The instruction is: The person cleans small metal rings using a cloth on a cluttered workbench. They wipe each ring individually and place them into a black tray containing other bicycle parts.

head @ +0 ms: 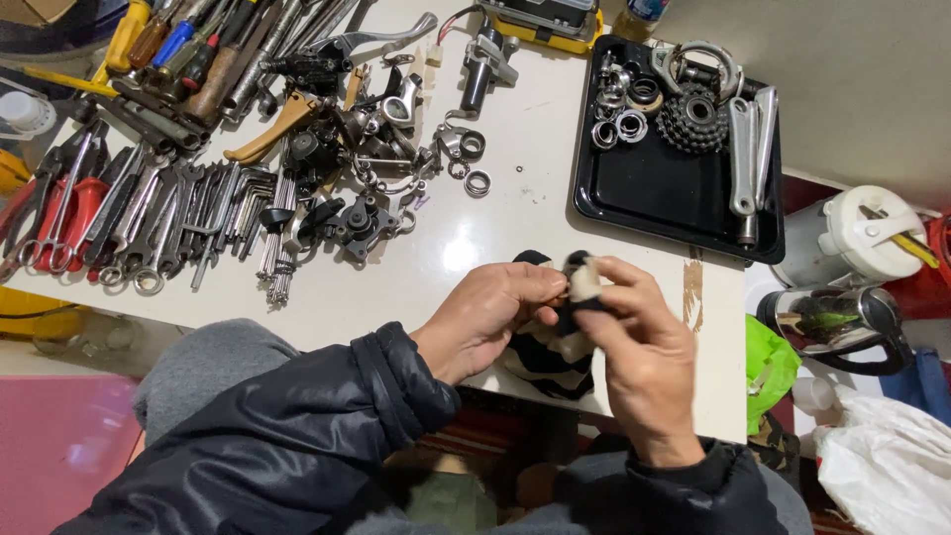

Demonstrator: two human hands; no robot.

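My left hand (pixel 487 319) and my right hand (pixel 642 355) meet over the near edge of the white table (pixel 515 168). Both grip a black-and-white striped rag (pixel 551 359) bunched between them. My right fingertips pinch a fold of the rag around a small part (pixel 582 280) that is mostly hidden; my left fingers close on it from the other side. Black padded jacket sleeves cover both forearms.
A black tray (pixel 662 188) at the back right holds a cog cluster, bearing rings and crank arms. Wrenches, screwdrivers, hex keys, brake levers and small metal parts (pixel 287 188) crowd the left half. A kettle (pixel 837 322) and white container (pixel 857 236) stand off the table's right.
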